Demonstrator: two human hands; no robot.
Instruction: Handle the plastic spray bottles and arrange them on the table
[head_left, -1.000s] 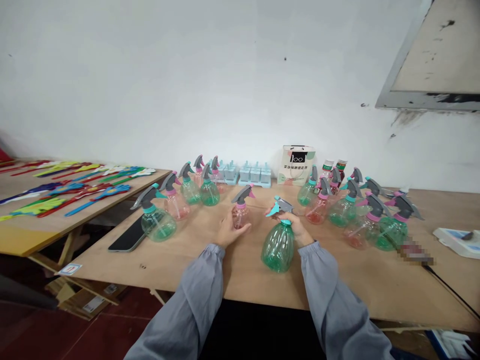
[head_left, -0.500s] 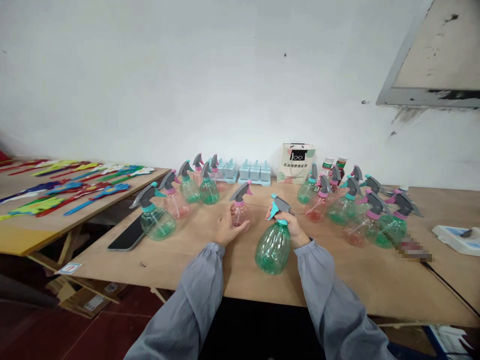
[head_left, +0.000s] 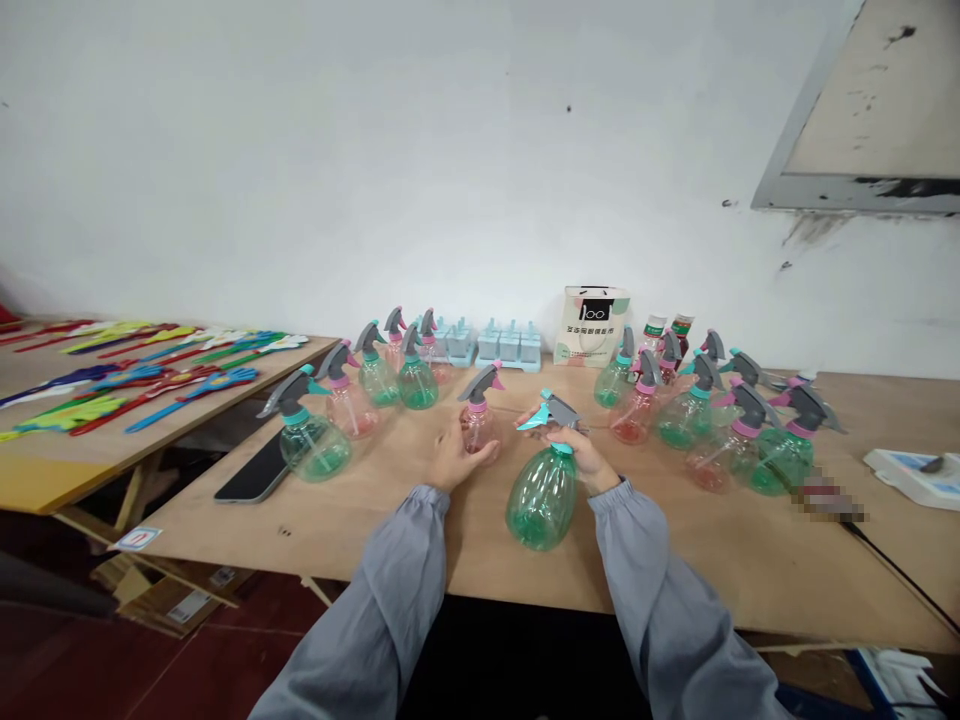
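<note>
My left hand is wrapped round the lower body of a clear pink spray bottle with a grey and pink trigger head. My right hand grips the neck of a clear green spray bottle, its fingers behind the turquoise trigger. The green bottle leans slightly and its grey and turquoise head points left. Other pink and green spray bottles stand to both sides, among them a green one at the left and a pink one at the right.
A phone lies at the left of the wooden table. Along the wall stand light-blue ice-pop molds, a paper bag and two capped bottles. Colourful hand-shaped pieces cover the left table. A white tray sits far right.
The green bottle has tipped a little, and its turquoise trigger stands farther out to the left. My right fingers have loosened from the trigger. My left hand stays on the pink bottle.
</note>
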